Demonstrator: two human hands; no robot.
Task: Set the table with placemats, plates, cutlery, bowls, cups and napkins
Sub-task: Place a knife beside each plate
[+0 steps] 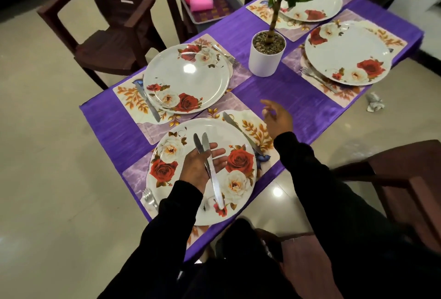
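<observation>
Nearest, over the closest white rose-patterned plate (202,172), the left hand (198,167) lies palm up, fingers loosely curled around two steel table knives (211,170), while the right hand (278,119) hangs open and empty just right of that plate, above the purple tablecloth (286,98). One knife (241,131) already lies beside that plate. Beyond that plate stand three more set plates, a white potted plant (267,56) and a grey tub (210,0); the loose grip could let a knife slide and clatter onto the plate.
</observation>
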